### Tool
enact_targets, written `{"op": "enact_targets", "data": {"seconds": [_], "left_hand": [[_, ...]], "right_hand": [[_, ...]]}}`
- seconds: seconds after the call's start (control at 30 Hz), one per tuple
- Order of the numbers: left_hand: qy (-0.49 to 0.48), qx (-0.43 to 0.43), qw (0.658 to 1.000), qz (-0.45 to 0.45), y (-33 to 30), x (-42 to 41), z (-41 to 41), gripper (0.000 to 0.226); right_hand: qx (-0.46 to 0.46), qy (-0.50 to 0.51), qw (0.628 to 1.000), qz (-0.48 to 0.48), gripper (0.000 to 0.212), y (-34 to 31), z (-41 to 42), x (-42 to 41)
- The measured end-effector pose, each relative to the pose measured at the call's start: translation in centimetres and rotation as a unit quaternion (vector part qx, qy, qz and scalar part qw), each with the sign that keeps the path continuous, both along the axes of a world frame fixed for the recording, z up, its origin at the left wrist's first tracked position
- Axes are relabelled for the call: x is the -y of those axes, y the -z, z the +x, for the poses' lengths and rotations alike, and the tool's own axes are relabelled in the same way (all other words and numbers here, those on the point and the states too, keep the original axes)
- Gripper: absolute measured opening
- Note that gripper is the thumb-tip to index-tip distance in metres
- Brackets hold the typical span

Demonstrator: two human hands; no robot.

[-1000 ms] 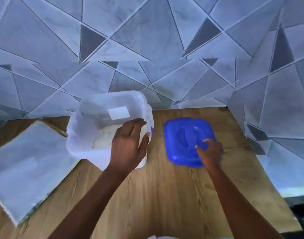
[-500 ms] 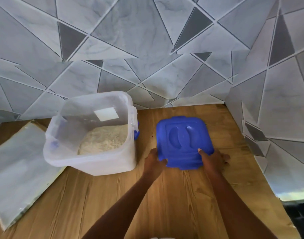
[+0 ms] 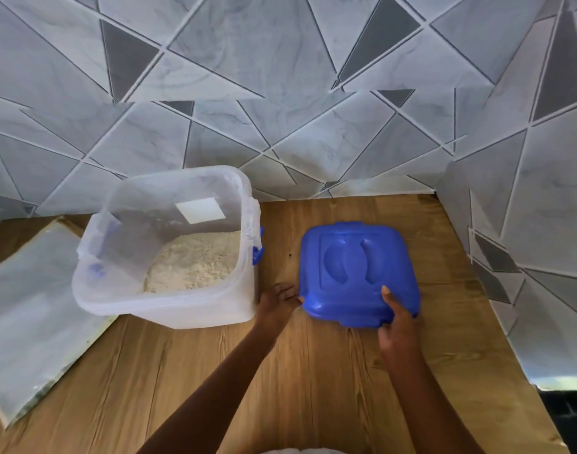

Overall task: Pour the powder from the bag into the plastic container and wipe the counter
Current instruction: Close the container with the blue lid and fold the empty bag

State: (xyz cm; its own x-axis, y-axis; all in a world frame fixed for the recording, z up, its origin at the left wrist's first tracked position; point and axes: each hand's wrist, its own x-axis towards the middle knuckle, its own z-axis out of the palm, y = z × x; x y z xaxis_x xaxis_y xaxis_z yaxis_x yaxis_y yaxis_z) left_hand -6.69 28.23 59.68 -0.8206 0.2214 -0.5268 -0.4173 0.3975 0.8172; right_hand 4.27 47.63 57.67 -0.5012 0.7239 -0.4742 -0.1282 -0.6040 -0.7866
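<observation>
Standing open on the wooden bench: plastic container, holding pale powder in its bottom. Lying flat just right of the container, apart from it: blue lid. Touching the lid's near-left corner: left hand, grip loosely curled, fingertips at the edge, closure not clear. Pinching the lid's near-right edge: right hand, thumb on top, fingers beneath. Lying flat left of the container, partly under its near-left corner: clear flattened bag.
</observation>
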Motion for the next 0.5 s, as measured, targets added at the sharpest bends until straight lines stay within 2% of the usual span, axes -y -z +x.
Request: {"op": "enact_targets", "data": {"seconds": [0.07, 0.13, 0.2, 0.27, 0.33, 0.4, 0.5], "left_hand": [[0.019, -0.052, 0.998, -0.011, -1.1, 0.1, 0.0, 0.036], [0.076, -0.142, 0.986, -0.028, -2.9, 0.3, 0.3, 0.033], [0.151, -0.257, 0.954, -0.030, -5.4, 0.4, 0.7, 0.037], [0.187, -0.393, 0.900, -0.036, -8.7, 0.9, 0.8, 0.037], [0.178, -0.486, 0.855, -0.015, -12.1, 1.6, 0.6, 0.036], [0.154, -0.530, 0.834, 0.021, -15.1, 2.8, 0.6, 0.034], [0.124, -0.632, 0.765, -0.009, -17.9, 5.6, 0.9, 0.027]], "right_hand": [[-0.023, 0.013, 1.000, 0.012, 0.043, -0.3, 0.5, -0.1], [-0.040, 0.001, 0.999, 0.000, 0.028, -2.1, 1.0, -0.4], [-0.055, -0.054, 0.997, -0.008, 0.019, -3.4, 1.5, -0.9], [-0.066, -0.095, 0.993, 0.016, 0.020, -5.1, 1.1, -1.0], [-0.096, -0.088, 0.991, 0.026, 0.025, -6.3, -0.1, -1.5], [-0.152, -0.080, 0.985, 0.029, 0.038, -7.4, -1.6, -1.6], [-0.149, -0.120, 0.980, 0.059, 0.056, -9.7, -3.7, -0.4]]}}
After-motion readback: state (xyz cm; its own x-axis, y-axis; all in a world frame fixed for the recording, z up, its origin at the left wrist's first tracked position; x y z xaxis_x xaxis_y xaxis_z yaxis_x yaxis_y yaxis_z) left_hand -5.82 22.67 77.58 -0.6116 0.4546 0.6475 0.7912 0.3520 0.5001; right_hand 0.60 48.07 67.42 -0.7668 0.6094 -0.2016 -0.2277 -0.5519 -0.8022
